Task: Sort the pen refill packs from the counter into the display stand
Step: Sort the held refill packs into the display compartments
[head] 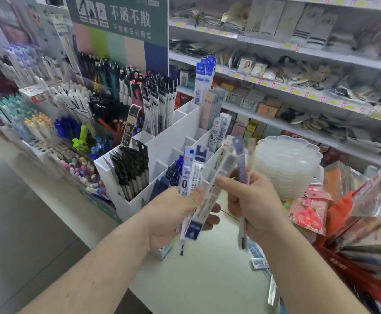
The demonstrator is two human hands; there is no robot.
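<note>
left hand (173, 214) grips a fanned bunch of refill packs (193, 196); right hand (250, 200) pinches a few purple packs (241, 159), blurred, perhaps three, before the display stand (162, 141).

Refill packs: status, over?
Left hand grips fanned white-and-blue refill packs. Right hand holds slim purple-topped packs. White compartmented display stand just ahead, path clear.

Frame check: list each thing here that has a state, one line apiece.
Left hand: grips a fanned bundle of white-and-blue refill packs.
Right hand: grips a few slim purple-and-clear refill packs.
White compartmented display stand: partly filled, front slots open.
Stack of clear plastic trays: upright on counter.
</note>
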